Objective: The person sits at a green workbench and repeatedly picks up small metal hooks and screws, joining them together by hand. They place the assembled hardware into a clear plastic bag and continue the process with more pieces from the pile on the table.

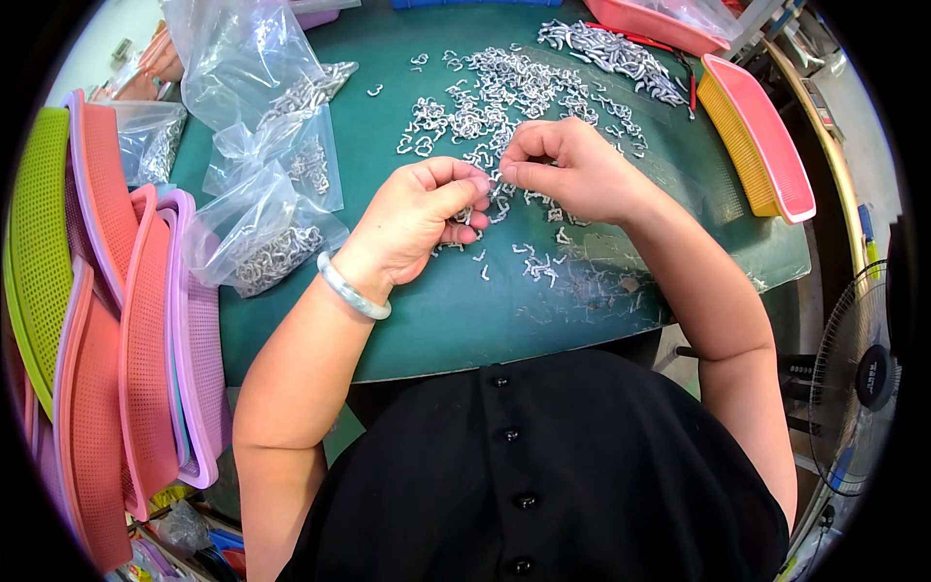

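Observation:
Over a green table my two hands meet, fingertips almost touching. My left hand (422, 209), with a pale bangle (352, 287) at its wrist, is curled closed around small curved metal pieces, a bit of which shows between thumb and fingers. My right hand (577, 175) is closed in a pinch beside it; whatever its fingertips hold is too small to make out. Just beyond them spreads a loose heap of silvery S- and C-shaped metal pieces (514, 87). A few similar pieces (536, 265) lie on the near side, below my right hand.
Clear plastic bags of metal parts (276, 252) lie at left, beside stacked pink, purple and green baskets (145, 359). Far right are a pile of longer metal parts (616, 60), red-handled pliers (690, 92) and a pink-and-yellow basket (761, 136). A fan (853, 378) stands at right.

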{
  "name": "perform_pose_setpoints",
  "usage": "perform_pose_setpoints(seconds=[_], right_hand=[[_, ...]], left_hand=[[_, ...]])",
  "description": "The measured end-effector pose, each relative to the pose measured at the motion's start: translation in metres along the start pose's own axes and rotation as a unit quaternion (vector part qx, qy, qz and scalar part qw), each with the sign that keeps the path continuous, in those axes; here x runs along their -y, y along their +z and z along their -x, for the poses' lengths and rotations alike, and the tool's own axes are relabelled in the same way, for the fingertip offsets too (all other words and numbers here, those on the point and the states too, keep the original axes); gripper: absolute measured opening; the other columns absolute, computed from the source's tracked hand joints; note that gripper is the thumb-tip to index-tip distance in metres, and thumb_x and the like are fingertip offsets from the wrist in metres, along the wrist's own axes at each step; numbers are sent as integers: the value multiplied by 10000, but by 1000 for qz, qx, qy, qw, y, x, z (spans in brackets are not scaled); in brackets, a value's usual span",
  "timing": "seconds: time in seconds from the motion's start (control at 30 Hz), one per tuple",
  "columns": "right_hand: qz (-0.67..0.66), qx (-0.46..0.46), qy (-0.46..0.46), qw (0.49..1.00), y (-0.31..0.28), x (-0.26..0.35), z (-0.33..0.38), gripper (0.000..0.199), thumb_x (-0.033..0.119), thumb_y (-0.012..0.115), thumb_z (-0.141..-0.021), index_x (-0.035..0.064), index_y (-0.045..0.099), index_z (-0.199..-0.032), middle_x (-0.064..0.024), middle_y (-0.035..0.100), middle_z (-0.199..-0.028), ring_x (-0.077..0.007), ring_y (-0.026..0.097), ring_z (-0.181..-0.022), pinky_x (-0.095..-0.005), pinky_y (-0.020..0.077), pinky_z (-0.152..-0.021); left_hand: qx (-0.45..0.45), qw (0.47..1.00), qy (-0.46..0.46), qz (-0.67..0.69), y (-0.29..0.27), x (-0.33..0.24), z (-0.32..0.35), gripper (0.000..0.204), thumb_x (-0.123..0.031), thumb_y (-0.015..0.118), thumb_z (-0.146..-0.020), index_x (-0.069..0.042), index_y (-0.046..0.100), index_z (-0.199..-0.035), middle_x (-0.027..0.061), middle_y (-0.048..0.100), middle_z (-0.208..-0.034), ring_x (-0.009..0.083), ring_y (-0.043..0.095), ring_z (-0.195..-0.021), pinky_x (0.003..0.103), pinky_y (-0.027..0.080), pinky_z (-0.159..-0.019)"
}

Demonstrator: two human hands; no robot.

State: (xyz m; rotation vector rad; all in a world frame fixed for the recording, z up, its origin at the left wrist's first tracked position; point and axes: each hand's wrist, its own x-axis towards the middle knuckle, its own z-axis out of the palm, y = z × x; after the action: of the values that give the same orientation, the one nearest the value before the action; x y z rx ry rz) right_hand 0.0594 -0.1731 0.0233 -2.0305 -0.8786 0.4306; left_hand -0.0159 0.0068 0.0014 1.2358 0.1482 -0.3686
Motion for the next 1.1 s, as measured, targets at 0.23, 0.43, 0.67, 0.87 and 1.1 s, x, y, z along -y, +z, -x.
perform_pose_setpoints(seconds=[0.23,0.43,0.67,0.87,1.1], right_hand=[[-24,6,-49,999,-3,-9,-1,108,71,562,-793,-29,586,-824,-47,557,-785,-117,519,-743,-247,414,-663],[60,35,-138,988,0,-10,4,166,86,583,-742,-2,614,-879,-114,593,-851,-206,570,-823,-305,454,-717],[-9,19,-63,998,5,-4,4,141,101,614,-733,-1,619,-829,-86,607,-711,-142,555,-662,-276,445,-619],[-49,12,-34,998,5,-6,5,127,100,611,-739,6,623,-824,-65,602,-683,-107,532,-635,-256,436,-602],[-39,12,-79,996,3,-9,5,119,100,601,-754,11,622,-830,-65,605,-712,-112,540,-658,-251,439,-613]], left_hand=[[8,1000,-8,29,-1,-1,0,98,-136,546,-855,-47,565,-890,39,582,-760,108,578,-645,195,467,-523],[22,997,-17,75,-2,-2,-1,100,-121,515,-867,-37,546,-911,63,590,-770,126,588,-649,208,478,-524],[55,993,-9,100,-7,-1,-3,110,-127,487,-877,-30,536,-893,95,598,-820,160,597,-703,248,503,-598],[45,993,-9,111,-6,0,-4,125,-103,475,-877,-17,529,-951,100,603,-833,170,611,-717,231,519,-595],[43,991,-7,126,-5,0,-4,122,-90,467,-869,-14,516,-951,119,593,-867,186,606,-739,253,520,-611]])
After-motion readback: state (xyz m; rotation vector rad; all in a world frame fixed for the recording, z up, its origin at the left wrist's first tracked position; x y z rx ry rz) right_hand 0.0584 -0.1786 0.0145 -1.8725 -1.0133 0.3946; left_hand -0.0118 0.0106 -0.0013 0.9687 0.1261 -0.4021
